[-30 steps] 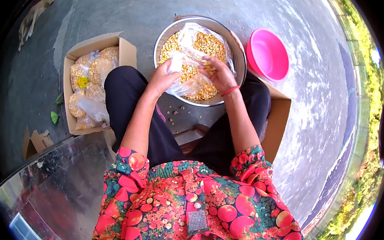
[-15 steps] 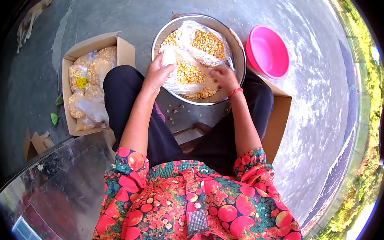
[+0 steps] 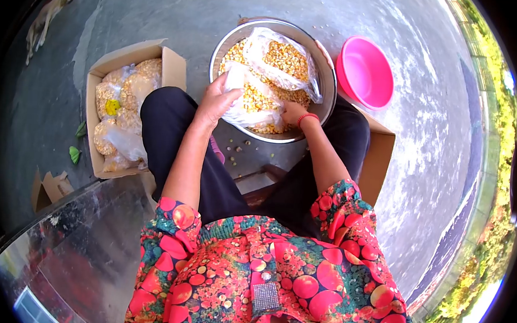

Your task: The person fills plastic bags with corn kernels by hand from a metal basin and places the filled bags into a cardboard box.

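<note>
A large metal basin [image 3: 216,54] rests between the knees, with yellow corn kernels [image 3: 259,100] inside. Clear plastic bags lie in it among the kernels. My left hand [image 3: 216,102] grips the bunched edge of the nearer plastic bag [image 3: 235,78] at the basin's left rim, thumb pressed over it. My right hand [image 3: 296,115] reaches into the basin's lower right, its fingers down at the kernels beside that bag and mostly hidden. The other plastic bag [image 3: 258,47], with kernels showing inside it, lies toward the far side.
On the left stands a cardboard box [image 3: 174,69] holding several filled plastic bags [image 3: 130,99]. A pink tub [image 3: 365,73] sits right of the basin, above another cardboard box [image 3: 378,159]. Scattered kernels dot the floor. A dog [image 3: 47,19] lies at the far left.
My right hand has lowered toward the kernels at the bag's right side. More kernels show in the middle of the basin. The left hand keeps its grip on the bag.
</note>
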`<state>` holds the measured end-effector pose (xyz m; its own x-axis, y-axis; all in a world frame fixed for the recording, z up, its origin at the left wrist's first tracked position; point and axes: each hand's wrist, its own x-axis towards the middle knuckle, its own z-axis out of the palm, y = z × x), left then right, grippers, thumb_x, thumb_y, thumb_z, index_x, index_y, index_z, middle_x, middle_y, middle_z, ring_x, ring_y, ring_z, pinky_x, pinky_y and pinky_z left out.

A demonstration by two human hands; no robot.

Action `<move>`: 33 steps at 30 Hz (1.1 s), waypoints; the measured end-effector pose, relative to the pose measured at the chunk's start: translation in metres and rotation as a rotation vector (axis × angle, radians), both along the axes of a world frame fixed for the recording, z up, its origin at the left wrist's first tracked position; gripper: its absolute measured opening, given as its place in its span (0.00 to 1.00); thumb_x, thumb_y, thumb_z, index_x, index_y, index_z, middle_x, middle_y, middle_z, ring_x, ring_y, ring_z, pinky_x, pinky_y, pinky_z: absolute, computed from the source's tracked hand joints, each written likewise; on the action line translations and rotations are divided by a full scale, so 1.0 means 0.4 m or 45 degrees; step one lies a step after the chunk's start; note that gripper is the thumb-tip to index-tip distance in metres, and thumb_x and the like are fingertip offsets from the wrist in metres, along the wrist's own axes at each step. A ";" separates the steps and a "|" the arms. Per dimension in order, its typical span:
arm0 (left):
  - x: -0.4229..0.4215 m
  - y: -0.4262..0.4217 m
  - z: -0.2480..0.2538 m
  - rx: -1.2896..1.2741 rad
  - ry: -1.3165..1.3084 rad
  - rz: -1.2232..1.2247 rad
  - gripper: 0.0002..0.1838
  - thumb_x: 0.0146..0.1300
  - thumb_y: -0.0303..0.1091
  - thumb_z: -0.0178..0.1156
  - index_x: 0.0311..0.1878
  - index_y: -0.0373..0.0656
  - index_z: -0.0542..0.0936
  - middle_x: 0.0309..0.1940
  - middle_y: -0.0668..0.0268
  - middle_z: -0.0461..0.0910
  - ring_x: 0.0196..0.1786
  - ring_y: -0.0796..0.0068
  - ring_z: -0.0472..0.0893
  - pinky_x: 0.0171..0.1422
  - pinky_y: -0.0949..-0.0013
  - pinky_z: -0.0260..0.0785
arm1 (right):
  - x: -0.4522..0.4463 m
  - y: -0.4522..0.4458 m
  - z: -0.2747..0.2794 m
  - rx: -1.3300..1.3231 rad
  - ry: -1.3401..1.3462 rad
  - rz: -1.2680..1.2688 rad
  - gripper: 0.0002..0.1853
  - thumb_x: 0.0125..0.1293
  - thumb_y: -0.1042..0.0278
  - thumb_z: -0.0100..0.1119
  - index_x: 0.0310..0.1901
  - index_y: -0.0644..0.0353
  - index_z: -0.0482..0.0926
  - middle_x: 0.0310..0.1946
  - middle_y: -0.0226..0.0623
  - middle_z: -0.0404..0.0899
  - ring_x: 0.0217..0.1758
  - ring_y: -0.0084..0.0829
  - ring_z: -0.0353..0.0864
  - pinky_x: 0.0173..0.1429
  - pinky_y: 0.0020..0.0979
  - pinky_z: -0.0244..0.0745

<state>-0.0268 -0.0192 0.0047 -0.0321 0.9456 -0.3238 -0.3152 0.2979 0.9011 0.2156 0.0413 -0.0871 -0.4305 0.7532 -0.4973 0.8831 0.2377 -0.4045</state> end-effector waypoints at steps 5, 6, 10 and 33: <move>0.010 -0.005 -0.007 0.071 0.024 0.007 0.24 0.50 0.26 0.57 0.54 0.39 0.69 0.28 0.74 0.73 0.24 0.89 0.67 0.27 0.83 0.60 | 0.019 0.010 0.003 -0.026 0.049 -0.024 0.13 0.48 0.64 0.53 0.33 0.64 0.77 0.33 0.49 0.77 0.39 0.44 0.76 0.43 0.37 0.70; 0.009 -0.004 -0.003 0.092 0.031 -0.007 0.24 0.50 0.26 0.57 0.54 0.38 0.69 0.26 0.75 0.72 0.23 0.90 0.66 0.25 0.83 0.58 | 0.029 0.013 -0.014 0.087 0.078 -0.071 0.11 0.49 0.65 0.53 0.30 0.64 0.77 0.31 0.48 0.78 0.34 0.41 0.78 0.38 0.36 0.72; 0.004 -0.007 0.012 0.100 0.049 -0.003 0.24 0.50 0.26 0.57 0.54 0.36 0.68 0.30 0.72 0.73 0.27 0.87 0.69 0.30 0.82 0.61 | 0.017 0.008 0.092 -0.494 0.800 -0.944 0.06 0.59 0.68 0.50 0.32 0.59 0.74 0.19 0.28 0.70 0.15 0.17 0.66 0.13 0.22 0.58; 0.022 -0.009 -0.006 0.108 0.030 0.015 0.28 0.49 0.26 0.57 0.56 0.36 0.66 0.40 0.65 0.75 0.37 0.80 0.74 0.39 0.77 0.67 | 0.042 0.013 0.062 0.467 -0.097 -0.232 0.14 0.53 0.60 0.48 0.32 0.60 0.78 0.29 0.47 0.77 0.34 0.45 0.77 0.39 0.40 0.71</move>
<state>-0.0180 -0.0229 0.0023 -0.0504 0.9691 -0.2415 -0.2965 0.2164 0.9302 0.2322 0.0464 -0.0621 -0.2457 0.9469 -0.2074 0.9483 0.1905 -0.2539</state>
